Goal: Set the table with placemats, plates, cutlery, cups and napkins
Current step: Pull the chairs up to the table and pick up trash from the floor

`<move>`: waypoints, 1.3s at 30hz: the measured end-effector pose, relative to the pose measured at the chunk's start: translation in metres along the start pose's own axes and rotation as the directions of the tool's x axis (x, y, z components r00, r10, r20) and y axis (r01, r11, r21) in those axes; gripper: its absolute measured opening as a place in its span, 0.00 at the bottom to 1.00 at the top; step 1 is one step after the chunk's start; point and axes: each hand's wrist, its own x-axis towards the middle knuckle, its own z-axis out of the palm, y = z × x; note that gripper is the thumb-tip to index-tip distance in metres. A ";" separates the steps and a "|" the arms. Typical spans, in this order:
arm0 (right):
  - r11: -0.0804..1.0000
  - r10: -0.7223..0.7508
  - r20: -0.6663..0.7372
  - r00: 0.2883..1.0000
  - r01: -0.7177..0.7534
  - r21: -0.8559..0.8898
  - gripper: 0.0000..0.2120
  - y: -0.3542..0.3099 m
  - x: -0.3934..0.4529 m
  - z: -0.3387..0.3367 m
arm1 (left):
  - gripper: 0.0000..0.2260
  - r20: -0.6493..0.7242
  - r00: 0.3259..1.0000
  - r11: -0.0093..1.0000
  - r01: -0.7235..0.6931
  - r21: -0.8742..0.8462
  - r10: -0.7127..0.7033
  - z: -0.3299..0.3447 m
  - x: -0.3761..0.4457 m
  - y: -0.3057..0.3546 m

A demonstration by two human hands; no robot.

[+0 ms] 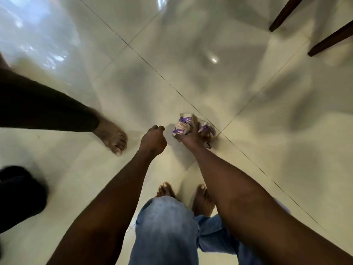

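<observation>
The right hand (193, 137) grips a crumpled purple-and-white napkin pack (183, 127) lying on the tiled floor (248, 83). The left hand (153, 140) hovers just beside it, fingers curled and holding nothing. Another person's bare foot (112, 136) stands to the left; dark chair legs (332, 40) show top right.

Glossy pale tile floor (191, 54), dark chair legs (332, 42).

From my feed: crumpled napkin pack (184, 126) is white with purple print, floor tiles (191, 54) are glossy off-white with thin dark grout lines, jeans (168, 230) faded blue, chair legs (328, 41) dark brown.
</observation>
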 end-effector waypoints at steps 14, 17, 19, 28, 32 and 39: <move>0.988 -0.129 -0.177 0.976 0.141 0.057 0.25 -0.022 -0.062 -0.067 | 0.14 0.018 0.999 0.998 0.052 -0.039 -0.051 -0.054 -0.035 0.042; 0.945 0.002 -0.159 0.987 0.050 0.323 0.17 -0.057 -0.132 -0.130 | 0.14 0.028 0.998 0.996 0.060 -0.059 -0.059 -0.116 -0.078 0.075; 0.928 0.009 -0.132 0.991 0.041 0.371 0.15 -0.078 -0.175 -0.175 | 0.14 0.023 0.996 0.991 0.085 -0.102 -0.083 -0.162 -0.105 0.098; 0.892 -0.099 -0.052 0.994 0.112 0.439 0.15 -0.187 -0.300 -0.319 | 0.14 -0.053 0.983 0.967 0.159 -0.200 -0.173 -0.334 -0.162 0.180; 0.889 -0.097 -0.038 0.995 0.104 0.446 0.16 -0.234 -0.325 -0.350 | 0.15 -0.050 0.984 0.965 0.157 -0.211 -0.171 -0.396 -0.172 0.199; 0.863 -0.154 -0.020 0.988 0.144 0.485 0.25 -0.369 -0.351 -0.387 | 0.12 -0.036 0.972 0.941 0.217 -0.259 -0.234 -0.521 -0.144 0.188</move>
